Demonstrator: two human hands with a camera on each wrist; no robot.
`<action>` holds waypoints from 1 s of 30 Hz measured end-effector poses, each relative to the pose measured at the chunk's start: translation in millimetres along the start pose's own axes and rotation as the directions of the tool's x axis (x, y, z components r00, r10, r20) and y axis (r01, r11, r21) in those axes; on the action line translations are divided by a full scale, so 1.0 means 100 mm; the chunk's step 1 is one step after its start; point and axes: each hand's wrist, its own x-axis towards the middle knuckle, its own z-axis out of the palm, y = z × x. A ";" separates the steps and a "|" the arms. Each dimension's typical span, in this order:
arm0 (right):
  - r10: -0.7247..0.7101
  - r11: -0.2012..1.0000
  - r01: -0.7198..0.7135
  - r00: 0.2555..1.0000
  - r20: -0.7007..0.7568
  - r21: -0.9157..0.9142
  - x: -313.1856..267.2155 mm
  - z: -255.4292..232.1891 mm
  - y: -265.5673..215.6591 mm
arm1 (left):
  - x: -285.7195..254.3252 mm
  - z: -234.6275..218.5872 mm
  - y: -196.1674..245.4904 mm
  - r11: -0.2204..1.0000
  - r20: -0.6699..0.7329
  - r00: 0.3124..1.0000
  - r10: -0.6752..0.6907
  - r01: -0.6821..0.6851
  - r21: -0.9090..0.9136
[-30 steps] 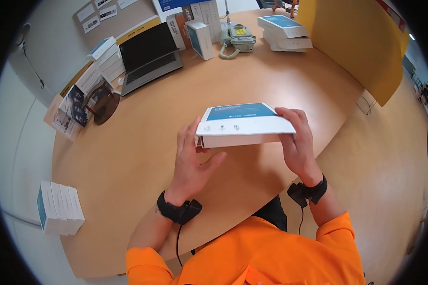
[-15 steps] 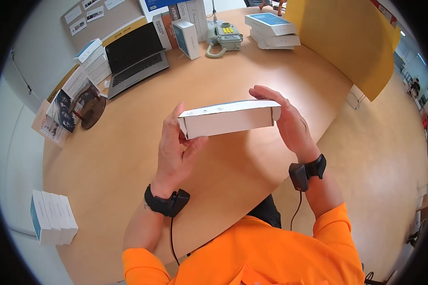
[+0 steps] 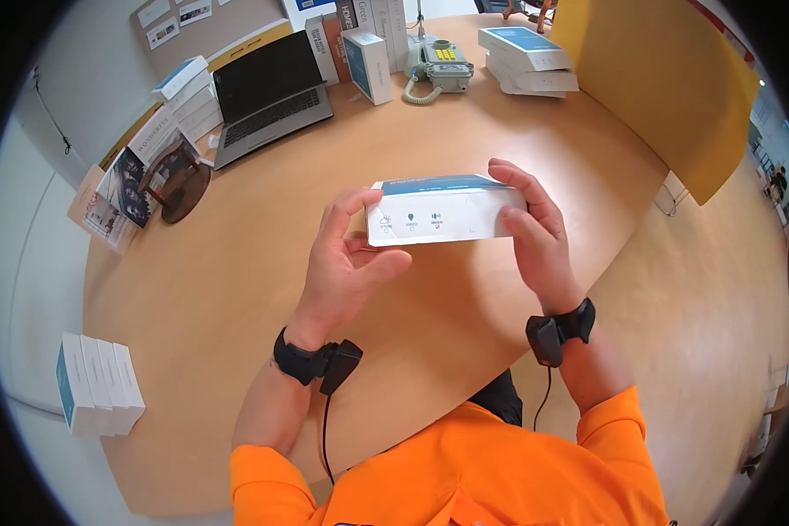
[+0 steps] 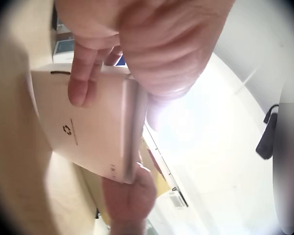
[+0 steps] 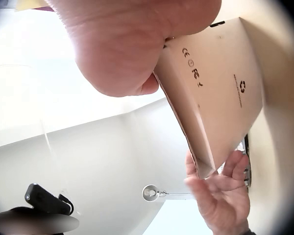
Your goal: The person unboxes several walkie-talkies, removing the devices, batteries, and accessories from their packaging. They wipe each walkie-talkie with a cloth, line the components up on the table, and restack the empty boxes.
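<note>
A flat white cardboard box [image 3: 451,219] with a blue printed top is held over the desk between both hands. Its front flap, printed with small blue icons, faces me. My left hand [image 3: 342,263] grips the left end, some fingers spread on the underside [image 4: 95,122] and the thumb held off the front. On the other end my right hand [image 3: 539,232] has its thumb on the flap and its fingers over the top edge. From below, the right wrist view shows a narrow gap between the flap and the box body [image 5: 220,93].
Four-sided white boxes [image 3: 105,386] stand in a row at the desk's left edge. Behind are a laptop [image 3: 276,101], books [image 3: 373,35], a telephone [image 3: 443,66] and stacked boxes [image 3: 526,61]. A yellow divider [image 3: 666,88] rises at the right.
The box tipped so its plain front side showed, then its icon-printed flap came down over that side. The right thumb moved onto the flap; the left hand kept the left end.
</note>
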 end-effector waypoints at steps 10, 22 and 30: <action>-0.049 0.995 0.043 0.997 -0.058 -0.089 -0.09 0.27 0.12 | -0.11 -0.14 -0.04 0.995 -0.130 0.988 -0.089 0.081 -0.060; 0.085 0.996 -0.076 0.860 0.504 -0.038 -0.38 0.73 0.19 | -0.77 -0.38 -0.04 0.889 -0.669 0.734 -0.119 0.379 0.258; 0.010 0.996 -0.091 0.346 0.938 0.023 -0.48 1.13 -0.13 | -2.30 -0.75 0.48 0.966 -0.932 0.348 -0.104 0.257 -0.012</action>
